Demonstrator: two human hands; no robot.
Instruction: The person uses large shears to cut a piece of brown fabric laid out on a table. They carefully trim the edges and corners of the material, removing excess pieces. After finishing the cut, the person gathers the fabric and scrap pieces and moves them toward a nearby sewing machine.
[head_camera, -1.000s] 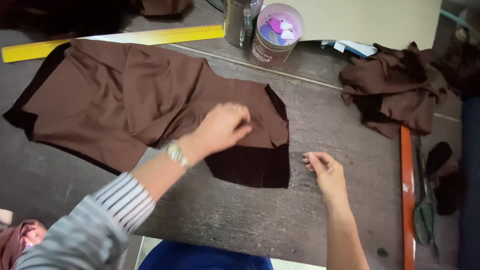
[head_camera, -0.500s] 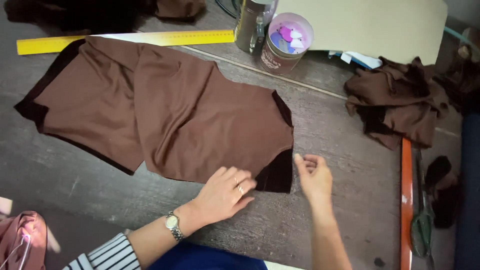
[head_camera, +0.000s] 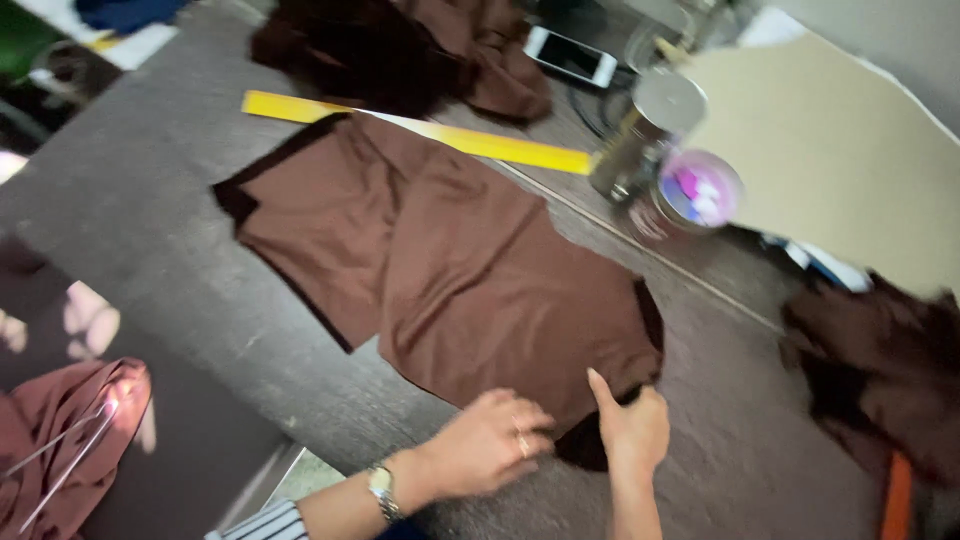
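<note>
Dark worktable (head_camera: 150, 200). Brown fabric piece (head_camera: 450, 270) flat: soft, light, limp. My left hand (head_camera: 490, 445) fingers loosely curled on near edge; right hand (head_camera: 632, 425) pinching corner.

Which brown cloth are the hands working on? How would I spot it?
Find the dark table, then the long yellow ruler lying across it. Just below the ruler lies the brown cloth, spread flat, with both hands at its near corner. The other brown cloths are crumpled heaps.
</note>
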